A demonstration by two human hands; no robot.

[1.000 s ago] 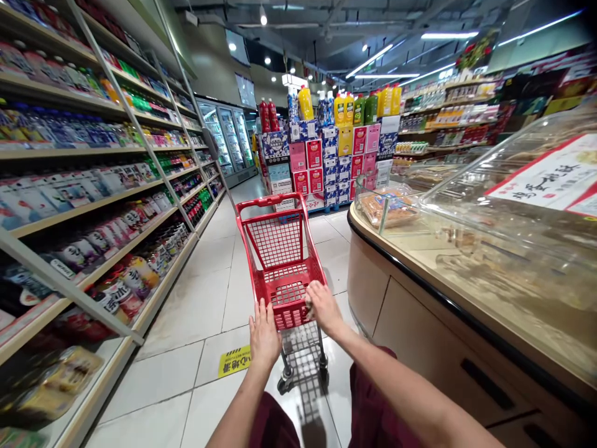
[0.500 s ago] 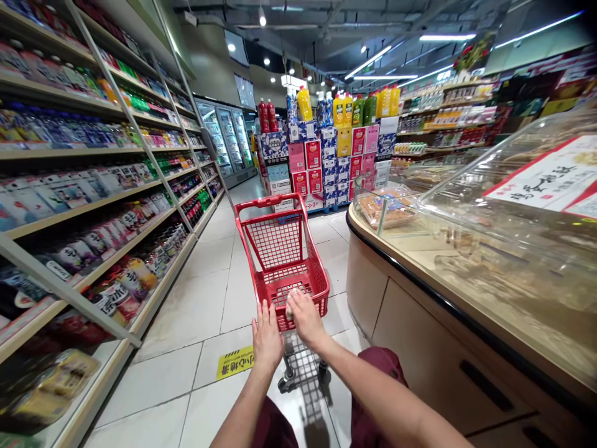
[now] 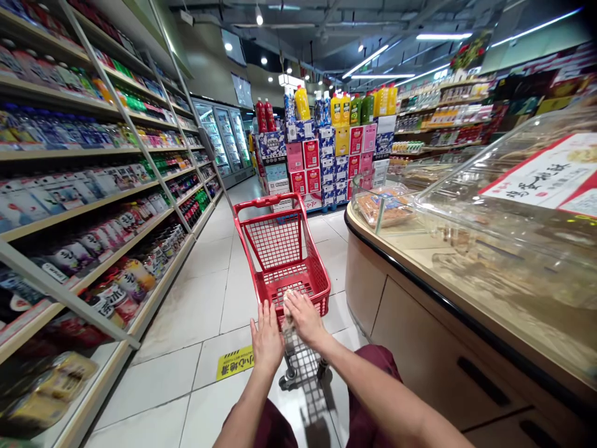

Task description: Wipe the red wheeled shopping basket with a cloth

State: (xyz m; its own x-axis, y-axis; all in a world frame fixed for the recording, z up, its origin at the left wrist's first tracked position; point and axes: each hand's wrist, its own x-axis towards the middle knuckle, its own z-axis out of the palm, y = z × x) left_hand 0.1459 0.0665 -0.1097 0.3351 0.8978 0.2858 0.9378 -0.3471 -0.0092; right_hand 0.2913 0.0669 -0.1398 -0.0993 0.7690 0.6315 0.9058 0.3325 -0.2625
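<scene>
head: cloth (image 3: 286,306) between right fingers (image 3: 295,302) and cart (image 3: 284,267)

1. On the near left floor (image 3: 158,386), a yellow sign (image 3: 228,364) read 小心地滑, with CAUTION WET FLOOR in smaller letters.
2. At near right, a red-and-white placard (image 3: 545,174) on the clear cover (image 3: 485,242) bore large Chinese characters, apparently ending 桃酥.
3. On the near left shelves (image 3: 116,254), one label (image 3: 55,272) showed WAVE.
4. Print on the far cartons (image 3: 311,180) was too small to read.

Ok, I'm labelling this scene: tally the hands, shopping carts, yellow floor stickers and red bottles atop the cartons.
Left hand, right hand: 2
Red shopping cart: 1
Yellow wet-floor sticker: 1
Red bottles atop cartons: 2
Total: 6
</scene>
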